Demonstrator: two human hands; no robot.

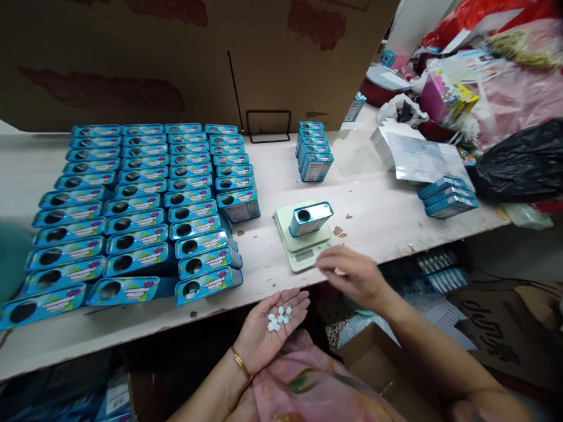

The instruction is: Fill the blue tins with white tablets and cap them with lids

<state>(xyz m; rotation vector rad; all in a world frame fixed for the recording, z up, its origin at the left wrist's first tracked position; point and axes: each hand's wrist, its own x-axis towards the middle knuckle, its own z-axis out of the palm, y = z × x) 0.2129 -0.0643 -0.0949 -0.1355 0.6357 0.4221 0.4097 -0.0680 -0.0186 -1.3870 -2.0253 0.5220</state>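
Note:
My left hand is palm up below the table edge, fingers extended, holding several small white candies in its palm. To its upper right, my right hand hovers near the front of a pale green digital scale. Its fingers are bent and blurred by motion, so any small thing between them cannot be made out. A single blue tin stands on the scale's plate, showing a dark round hole in its silvery top. The scale's display is too small to read.
Rows of blue tins fill the table's left side. A short row stands behind the scale, with more tins at right. A large cardboard box blocks the back. Bags crowd the right; an open carton sits below.

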